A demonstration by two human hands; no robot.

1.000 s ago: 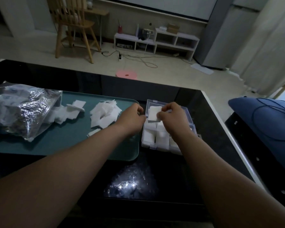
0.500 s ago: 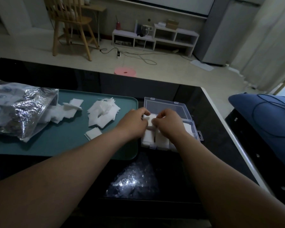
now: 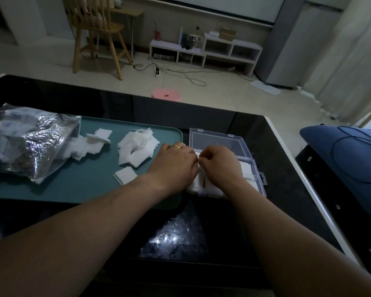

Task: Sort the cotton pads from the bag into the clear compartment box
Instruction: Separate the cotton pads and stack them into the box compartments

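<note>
A: Big black bench (image 3: 51,97) under it all, with the teal tray (image 3: 73,189) on it, touching the left side of the clear compartment box (image 3: 253,174). Where's the supply?

B: The bag (image 3: 26,142) lies on the tray, well left of the box, with its mouth turned toward the box and pads spilling out. Nearer the box there's a loose pile of cotton pads (image 3: 137,144). One single pad (image 3: 125,175) lies alone, a little left of the box's near corner.

A: And the box itself?

B: The lid (image 3: 214,140) lies open, flat on the far side. White pads show in the near compartments and the right-hand one. The rest is hidden under the hands.

A: Hands, then.

B: Left hand (image 3: 174,163) and right hand (image 3: 220,166) are both over the box's left half, knuckles up. The fingers (image 3: 204,159) are curled in tight with the tips meeting. A sliver of a cotton pad (image 3: 199,155) shows between them, and they look to be pinching it from both edges. I can't tell which compartment it's over.

A: What does a clean placement want?

B: I'd keep it flat and square to the dividers, lower it straight and press the corners down. Release only once it sits below the walls. The neighbouring stacks look full, so a dragged fingertip could lift one out. It's a light plastic box too, and a sideways push might skid it on that glossy bench.
</note>
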